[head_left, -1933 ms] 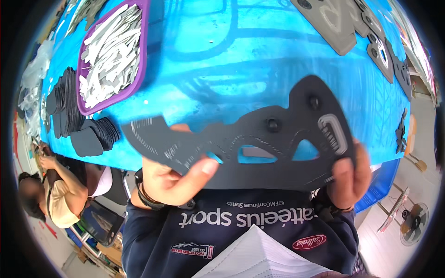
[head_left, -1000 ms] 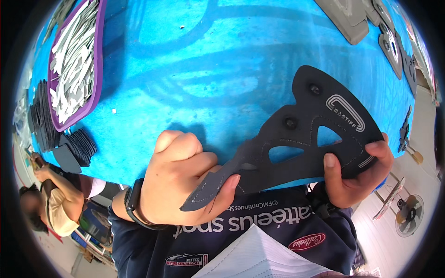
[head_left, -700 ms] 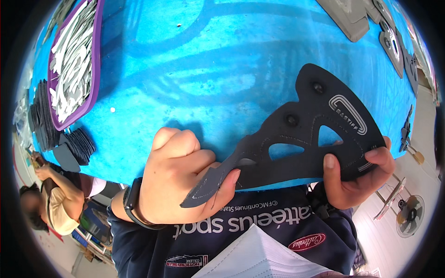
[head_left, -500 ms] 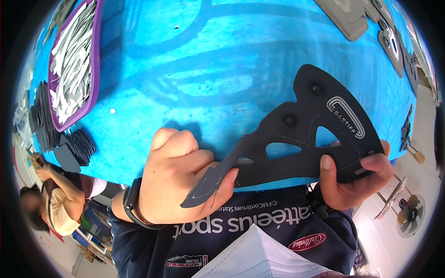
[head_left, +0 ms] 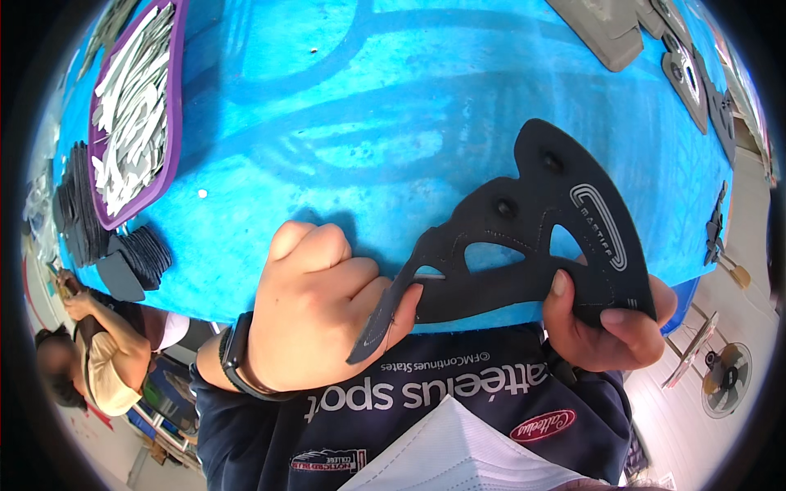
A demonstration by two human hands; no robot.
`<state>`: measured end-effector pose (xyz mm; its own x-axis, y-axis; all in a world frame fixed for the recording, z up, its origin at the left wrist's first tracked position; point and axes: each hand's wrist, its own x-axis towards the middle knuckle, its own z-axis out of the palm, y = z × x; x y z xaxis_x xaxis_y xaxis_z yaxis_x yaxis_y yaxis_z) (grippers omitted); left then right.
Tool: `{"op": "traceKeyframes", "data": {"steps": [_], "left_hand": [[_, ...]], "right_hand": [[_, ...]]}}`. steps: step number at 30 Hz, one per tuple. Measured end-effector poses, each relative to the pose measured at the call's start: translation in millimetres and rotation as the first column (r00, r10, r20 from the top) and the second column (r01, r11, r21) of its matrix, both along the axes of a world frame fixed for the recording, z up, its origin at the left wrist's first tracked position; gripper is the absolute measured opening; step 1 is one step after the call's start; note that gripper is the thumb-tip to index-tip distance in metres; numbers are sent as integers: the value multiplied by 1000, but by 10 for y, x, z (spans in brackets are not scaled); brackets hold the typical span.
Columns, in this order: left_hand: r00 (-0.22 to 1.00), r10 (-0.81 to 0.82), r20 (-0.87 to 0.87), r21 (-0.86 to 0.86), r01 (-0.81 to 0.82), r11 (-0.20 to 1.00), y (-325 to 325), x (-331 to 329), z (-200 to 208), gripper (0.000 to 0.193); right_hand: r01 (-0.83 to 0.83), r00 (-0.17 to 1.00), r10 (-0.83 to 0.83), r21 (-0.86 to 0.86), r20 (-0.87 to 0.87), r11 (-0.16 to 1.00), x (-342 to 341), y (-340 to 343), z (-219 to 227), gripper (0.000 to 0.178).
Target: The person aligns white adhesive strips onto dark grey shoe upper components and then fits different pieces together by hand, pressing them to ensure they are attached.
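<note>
Both my hands hold a black shoe upper (head_left: 532, 204) above the near edge of the blue table. It is a flexible, curved piece with cut-out openings, dotted stitching, two round dark fittings and pale printed marks. My left hand (head_left: 315, 303) is closed, with the thumb pressed against the narrow end, which bends toward me. Its other fingers are curled, partly behind the piece. My right hand (head_left: 634, 348) grips the wide end along the lower edge, thumb on one side of it and fingers wrapped round the corner.
A purple tray (head_left: 178, 123) full of white strips stands at the left. Beside it are stacks of dark cut pieces (head_left: 147, 258). More grey pieces (head_left: 602, 37) lie at the far right. Another person (head_left: 115, 352) is off to the left; a fan (head_left: 725, 380) stands at the right.
My right hand has moved a little to the left with the shoe upper, whose narrow end now bends more steeply. My left hand has barely moved.
</note>
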<state>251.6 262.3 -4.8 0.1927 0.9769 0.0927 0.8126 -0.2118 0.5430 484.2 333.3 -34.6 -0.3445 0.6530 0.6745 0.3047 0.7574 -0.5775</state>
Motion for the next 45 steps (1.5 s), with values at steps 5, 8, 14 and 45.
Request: {"op": "traceKeyframes", "data": {"steps": [5, 8, 14, 45], "left_hand": [[932, 127, 339, 64, -157, 986, -31, -113, -5, 14], [807, 186, 561, 166, -329, 930, -98, -102, 27, 25], [539, 222, 813, -167, -148, 975, -221, -151, 54, 23], [786, 504, -359, 227, -450, 863, 356, -1886, 771, 12]], "right_hand": [[-113, 955, 3, -357, -296, 927, 202, -25, 106, 37], [-315, 854, 40, -453, -519, 834, 287, -29, 109, 37], [-319, 893, 162, -337, -419, 886, 261, -45, 87, 41], [-426, 738, -46, -517, -673, 742, 198, 140, 135, 14]]}}
